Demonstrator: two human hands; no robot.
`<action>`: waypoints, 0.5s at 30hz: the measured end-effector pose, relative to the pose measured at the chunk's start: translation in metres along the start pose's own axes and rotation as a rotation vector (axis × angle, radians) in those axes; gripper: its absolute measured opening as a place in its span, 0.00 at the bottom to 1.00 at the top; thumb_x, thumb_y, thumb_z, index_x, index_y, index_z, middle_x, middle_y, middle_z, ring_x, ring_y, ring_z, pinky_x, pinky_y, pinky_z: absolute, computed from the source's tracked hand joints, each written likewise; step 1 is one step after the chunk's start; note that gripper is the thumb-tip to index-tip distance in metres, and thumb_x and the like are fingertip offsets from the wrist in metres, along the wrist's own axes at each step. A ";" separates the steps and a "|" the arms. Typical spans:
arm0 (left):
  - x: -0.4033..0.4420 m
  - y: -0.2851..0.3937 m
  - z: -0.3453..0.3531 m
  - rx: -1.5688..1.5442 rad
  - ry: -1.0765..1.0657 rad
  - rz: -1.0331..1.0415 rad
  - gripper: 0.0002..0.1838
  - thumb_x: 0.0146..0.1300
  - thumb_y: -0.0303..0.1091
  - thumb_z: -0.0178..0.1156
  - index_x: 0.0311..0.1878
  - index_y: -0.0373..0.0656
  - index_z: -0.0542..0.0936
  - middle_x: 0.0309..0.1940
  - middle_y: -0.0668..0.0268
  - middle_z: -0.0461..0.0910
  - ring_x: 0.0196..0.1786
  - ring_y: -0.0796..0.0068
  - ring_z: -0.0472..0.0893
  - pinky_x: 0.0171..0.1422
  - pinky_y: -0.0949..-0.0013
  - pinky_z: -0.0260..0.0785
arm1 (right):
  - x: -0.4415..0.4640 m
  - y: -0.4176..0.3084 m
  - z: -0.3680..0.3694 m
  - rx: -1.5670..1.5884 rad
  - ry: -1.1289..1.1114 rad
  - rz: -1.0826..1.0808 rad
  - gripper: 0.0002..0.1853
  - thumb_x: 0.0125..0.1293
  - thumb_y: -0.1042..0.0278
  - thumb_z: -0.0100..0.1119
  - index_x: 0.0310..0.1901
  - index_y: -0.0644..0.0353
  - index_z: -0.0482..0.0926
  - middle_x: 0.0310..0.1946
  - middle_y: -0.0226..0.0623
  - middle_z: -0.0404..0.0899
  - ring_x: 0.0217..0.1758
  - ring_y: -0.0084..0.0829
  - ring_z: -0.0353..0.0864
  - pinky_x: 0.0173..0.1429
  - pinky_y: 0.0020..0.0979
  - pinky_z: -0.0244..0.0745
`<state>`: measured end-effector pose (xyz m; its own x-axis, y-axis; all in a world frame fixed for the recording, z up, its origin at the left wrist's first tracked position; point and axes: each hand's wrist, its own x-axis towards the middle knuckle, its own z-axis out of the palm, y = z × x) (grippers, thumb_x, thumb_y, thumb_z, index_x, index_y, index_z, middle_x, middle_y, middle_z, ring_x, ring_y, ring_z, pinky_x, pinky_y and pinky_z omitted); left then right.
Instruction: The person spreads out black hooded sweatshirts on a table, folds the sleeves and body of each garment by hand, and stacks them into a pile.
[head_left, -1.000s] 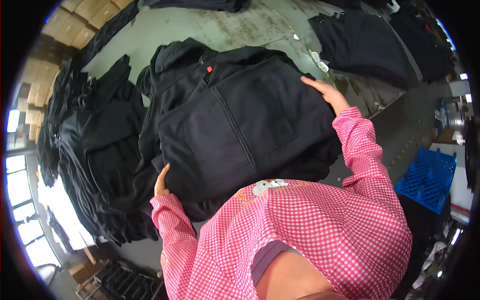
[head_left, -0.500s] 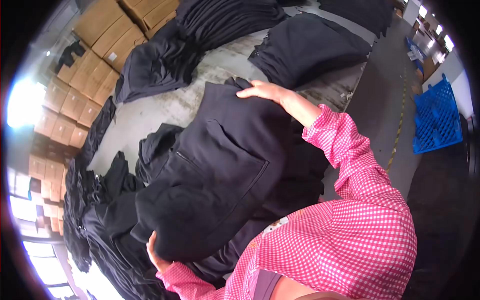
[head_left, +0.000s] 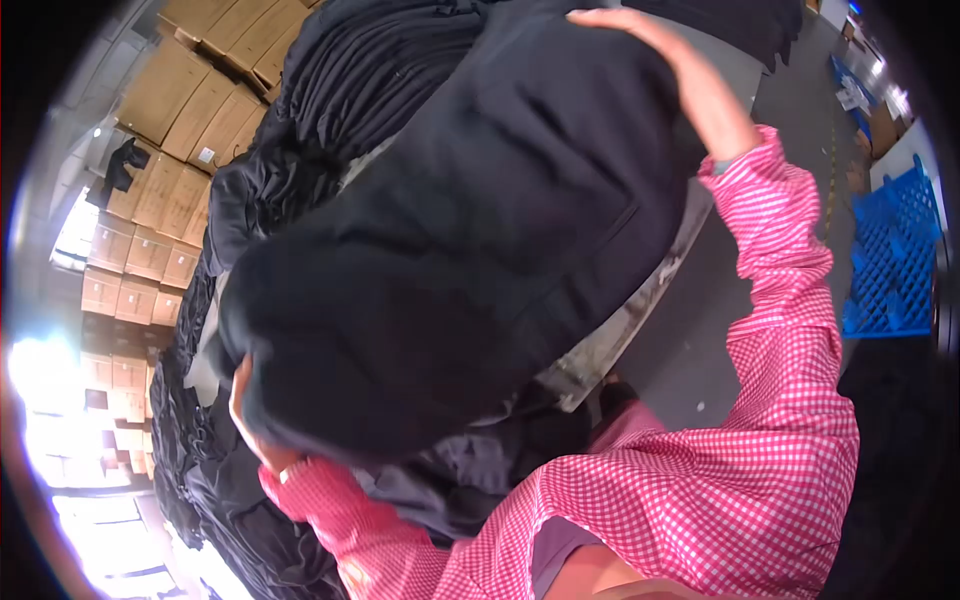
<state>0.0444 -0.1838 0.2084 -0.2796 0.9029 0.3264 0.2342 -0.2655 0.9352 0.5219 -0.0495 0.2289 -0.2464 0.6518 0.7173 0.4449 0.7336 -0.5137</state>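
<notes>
A black sweatshirt with a seamed front pocket is stretched out in front of me, lifted above the table. My left hand is closed round its near left end, the fingers partly hidden behind the cloth. At the far right end my right hand grips the upper edge, its fingertips lying along the fabric. Under and beside the lifted garment lie more black garments, crumpled near my body.
A big stack of folded black garments stands at the back of the table. Cardboard boxes are piled high on the left. A blue plastic pallet stands on the floor at right.
Both hands have raised the sweatshirt and carried it forward, away from my body. It now covers the pile at back right that showed before.
</notes>
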 end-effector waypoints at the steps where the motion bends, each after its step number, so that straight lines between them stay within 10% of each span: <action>1: 0.037 -0.001 0.031 0.013 -0.056 0.062 0.17 0.63 0.29 0.50 0.53 0.34 0.76 0.47 0.59 0.80 0.51 0.70 0.78 0.60 0.71 0.67 | 0.023 0.041 -0.035 -0.027 0.020 -0.037 0.19 0.62 0.72 0.44 0.54 0.63 0.75 0.55 0.32 0.75 0.59 0.26 0.71 0.68 0.26 0.58; 4: 0.084 -0.015 0.071 0.059 -0.247 0.241 0.18 0.60 0.25 0.52 0.54 0.33 0.75 0.47 0.58 0.80 0.50 0.71 0.78 0.58 0.72 0.68 | 0.091 0.230 -0.188 -0.113 0.090 -0.126 0.17 0.62 0.73 0.45 0.51 0.64 0.77 0.50 0.33 0.78 0.54 0.26 0.74 0.64 0.25 0.62; 9: 0.136 -0.029 0.169 0.278 -0.162 0.288 0.17 0.60 0.25 0.52 0.52 0.32 0.76 0.47 0.57 0.80 0.49 0.70 0.78 0.58 0.71 0.68 | 0.030 0.234 -0.242 -0.222 0.191 -0.255 0.14 0.63 0.74 0.46 0.45 0.66 0.80 0.42 0.34 0.82 0.45 0.26 0.78 0.57 0.23 0.68; 11: 0.135 -0.051 0.191 0.244 -0.266 0.249 0.16 0.59 0.25 0.53 0.50 0.31 0.77 0.47 0.58 0.80 0.49 0.69 0.78 0.59 0.72 0.67 | 0.008 0.313 -0.292 -0.223 -0.068 0.224 0.18 0.68 0.69 0.41 0.55 0.63 0.75 0.56 0.32 0.75 0.61 0.24 0.69 0.68 0.26 0.58; 15: 0.115 -0.113 0.221 -0.034 -0.398 -0.222 0.15 0.61 0.31 0.55 0.49 0.34 0.77 0.42 0.61 0.81 0.43 0.71 0.78 0.53 0.74 0.68 | -0.060 0.271 -0.222 0.291 0.129 0.719 0.20 0.68 0.64 0.46 0.58 0.65 0.72 0.58 0.34 0.73 0.61 0.24 0.69 0.67 0.26 0.60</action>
<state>0.1915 0.0243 0.1099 0.0619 0.9970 0.0456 0.1761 -0.0559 0.9828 0.8484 0.0673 0.1516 0.1266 0.9713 0.2015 0.2090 0.1724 -0.9626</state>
